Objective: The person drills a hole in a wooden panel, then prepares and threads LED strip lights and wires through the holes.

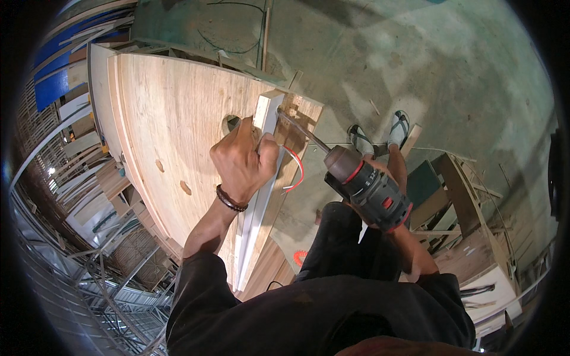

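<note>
My left hand (242,159) is closed round a long, narrow wooden strip with a pale channel (256,207) along its side, close to the strip's far end. A short red and white wire (301,172) curls out beside my thumb. My right hand (400,235), mostly hidden beneath a black and red power drill (371,190), holds the tool. From its chuck a long bit (306,132) reaches left, its tip at the strip's side near the end; I cannot tell whether it has entered. The strip lies along the right edge of a large wooden panel (178,107).
An oval hole (231,123) opens in the panel beside my left hand. My sandalled feet (399,127) stand on the concrete floor (463,77). Wooden offcuts and a box-like frame (460,196) lie at right, stacked boards (74,77) at left. An orange object (300,257) sits near my knee.
</note>
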`<state>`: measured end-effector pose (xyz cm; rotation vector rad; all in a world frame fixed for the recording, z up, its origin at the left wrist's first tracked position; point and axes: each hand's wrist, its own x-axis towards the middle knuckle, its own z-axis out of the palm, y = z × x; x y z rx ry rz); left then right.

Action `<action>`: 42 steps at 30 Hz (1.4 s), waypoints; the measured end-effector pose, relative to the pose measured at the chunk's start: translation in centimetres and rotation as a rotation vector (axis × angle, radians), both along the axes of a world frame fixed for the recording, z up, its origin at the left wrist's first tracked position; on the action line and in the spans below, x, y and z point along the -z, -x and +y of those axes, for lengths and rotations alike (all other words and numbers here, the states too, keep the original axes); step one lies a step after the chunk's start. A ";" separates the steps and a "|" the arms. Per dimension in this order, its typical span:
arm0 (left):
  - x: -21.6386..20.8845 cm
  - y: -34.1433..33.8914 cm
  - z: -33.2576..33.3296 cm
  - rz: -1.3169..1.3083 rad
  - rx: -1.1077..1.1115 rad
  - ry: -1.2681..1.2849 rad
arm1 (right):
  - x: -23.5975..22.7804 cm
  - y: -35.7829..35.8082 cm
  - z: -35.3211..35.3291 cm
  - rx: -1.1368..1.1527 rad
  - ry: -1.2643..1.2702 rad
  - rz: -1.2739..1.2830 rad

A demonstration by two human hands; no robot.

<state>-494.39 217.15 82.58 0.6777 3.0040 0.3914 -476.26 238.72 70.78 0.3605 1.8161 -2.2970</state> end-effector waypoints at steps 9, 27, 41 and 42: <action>0.0 -0.1 0.0 0.008 -0.006 0.003 | -5.5 3.8 3.5 -0.114 -0.303 0.175; -0.1 -0.1 0.7 0.031 -0.038 0.055 | -0.3 2.9 3.8 -0.008 0.197 -0.023; -0.2 -0.1 0.9 0.019 -0.059 0.038 | 0.8 4.7 4.5 -0.089 0.032 -0.064; -0.2 -0.1 0.9 0.020 -0.063 0.037 | 0.9 4.6 4.3 -0.034 0.162 -0.061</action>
